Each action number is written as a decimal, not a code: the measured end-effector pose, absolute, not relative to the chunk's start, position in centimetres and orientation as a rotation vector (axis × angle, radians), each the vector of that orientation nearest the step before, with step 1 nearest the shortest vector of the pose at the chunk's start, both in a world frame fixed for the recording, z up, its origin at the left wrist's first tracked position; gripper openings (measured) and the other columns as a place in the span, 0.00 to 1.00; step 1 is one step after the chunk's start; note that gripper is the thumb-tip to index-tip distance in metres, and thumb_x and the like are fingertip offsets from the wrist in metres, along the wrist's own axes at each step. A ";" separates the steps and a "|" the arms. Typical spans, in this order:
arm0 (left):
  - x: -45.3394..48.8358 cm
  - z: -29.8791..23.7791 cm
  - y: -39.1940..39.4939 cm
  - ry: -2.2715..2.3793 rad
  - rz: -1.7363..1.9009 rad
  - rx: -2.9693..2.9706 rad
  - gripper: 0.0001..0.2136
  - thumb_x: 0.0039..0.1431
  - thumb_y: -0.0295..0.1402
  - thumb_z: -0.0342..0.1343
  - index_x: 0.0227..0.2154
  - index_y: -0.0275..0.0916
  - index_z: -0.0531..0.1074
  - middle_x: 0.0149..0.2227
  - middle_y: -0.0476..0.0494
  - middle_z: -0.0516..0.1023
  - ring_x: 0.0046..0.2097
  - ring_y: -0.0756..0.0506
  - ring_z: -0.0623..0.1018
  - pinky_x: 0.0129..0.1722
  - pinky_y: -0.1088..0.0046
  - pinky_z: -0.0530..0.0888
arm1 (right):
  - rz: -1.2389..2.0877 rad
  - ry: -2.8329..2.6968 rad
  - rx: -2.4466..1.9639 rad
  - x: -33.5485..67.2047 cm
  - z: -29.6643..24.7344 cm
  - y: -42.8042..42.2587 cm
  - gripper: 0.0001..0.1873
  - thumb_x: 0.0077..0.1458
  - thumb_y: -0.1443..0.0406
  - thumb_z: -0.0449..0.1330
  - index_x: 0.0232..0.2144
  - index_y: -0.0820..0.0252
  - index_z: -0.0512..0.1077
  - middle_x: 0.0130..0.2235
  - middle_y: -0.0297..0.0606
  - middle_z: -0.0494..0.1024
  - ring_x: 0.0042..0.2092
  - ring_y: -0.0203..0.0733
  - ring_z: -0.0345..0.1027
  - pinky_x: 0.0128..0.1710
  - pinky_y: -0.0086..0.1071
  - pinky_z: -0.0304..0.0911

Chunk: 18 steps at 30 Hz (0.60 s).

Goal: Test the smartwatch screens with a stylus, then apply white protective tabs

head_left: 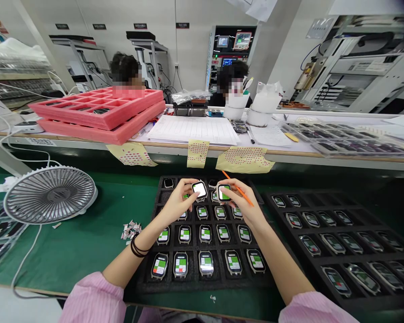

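**Working Two-Handed at Close Quarters: Flagging Drop and Scratch Risk**

Pinching a lit smartwatch [199, 190] by its edges in the left hand [177, 202], a narrow grip; gripping a green-screened smartwatch [224, 193] just beside it in the right hand [238, 202], with an orange stick [229, 179] clasped in the same fingers. Holding both above the black foam tray [202, 287] and its seated watches [205, 233]. Risking a slip from the crowded right-hand grip, a drop onto the screens below, scratches from the stick, and knocks between the two close watches.
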<state>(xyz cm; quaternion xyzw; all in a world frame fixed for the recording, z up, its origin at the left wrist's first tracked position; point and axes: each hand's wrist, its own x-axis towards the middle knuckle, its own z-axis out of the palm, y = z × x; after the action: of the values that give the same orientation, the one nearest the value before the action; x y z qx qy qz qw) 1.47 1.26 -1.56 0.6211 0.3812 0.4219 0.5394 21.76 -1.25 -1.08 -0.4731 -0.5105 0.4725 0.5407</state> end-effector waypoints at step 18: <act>1.2 -1.4 1.3 1.013 1.057 1.454 0.15 0.53 0.42 0.61 0.37 0.38 0.65 0.29 0.50 0.74 0.22 0.54 0.68 0.15 0.82 0.62 | 1.149 -1.288 -1.110 21.4 -0.8 -1.5 0.16 0.45 0.57 0.69 0.36 0.56 0.75 0.30 0.32 0.71 0.27 0.34 0.63 0.24 0.29 0.67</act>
<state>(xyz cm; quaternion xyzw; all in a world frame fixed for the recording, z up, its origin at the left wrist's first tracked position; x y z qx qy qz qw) 1.23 1.32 -1.37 0.6047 0.4213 0.4396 0.5135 21.44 -1.49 -0.78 -0.4626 -0.5369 0.4787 0.5182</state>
